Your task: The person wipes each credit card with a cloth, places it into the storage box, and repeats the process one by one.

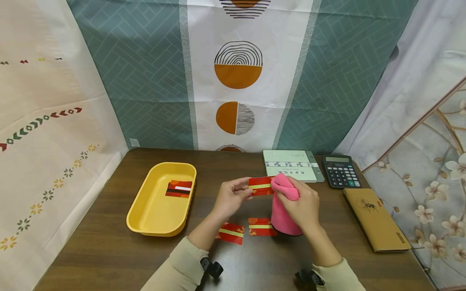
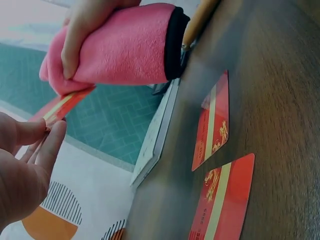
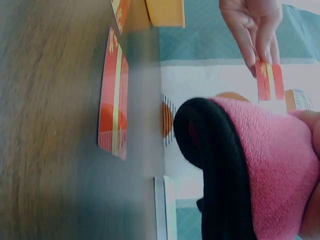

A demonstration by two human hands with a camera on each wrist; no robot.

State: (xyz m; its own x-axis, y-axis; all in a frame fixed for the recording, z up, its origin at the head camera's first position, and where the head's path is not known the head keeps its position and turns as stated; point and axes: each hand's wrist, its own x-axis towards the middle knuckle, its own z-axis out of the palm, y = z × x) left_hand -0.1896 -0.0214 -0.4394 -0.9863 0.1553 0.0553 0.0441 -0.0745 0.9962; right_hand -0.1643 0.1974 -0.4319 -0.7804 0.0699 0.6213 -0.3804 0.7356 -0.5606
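Note:
Between thumb and fingers, my left hand pinches one end of a red card with a gold stripe, raised above the table. My right hand grips a pink cloth with a black edge, folded over the card's other end, which is hidden. Below the hands, two similar red cards lie on the table, one card near the cloth and another card by my left forearm. The left wrist view shows the cloth touching the held card.
On the left stands a yellow tray with a red card lying in it, its dark stripe up. A pale green book lies at the back, beside a calculator. A tan notebook is at the right edge.

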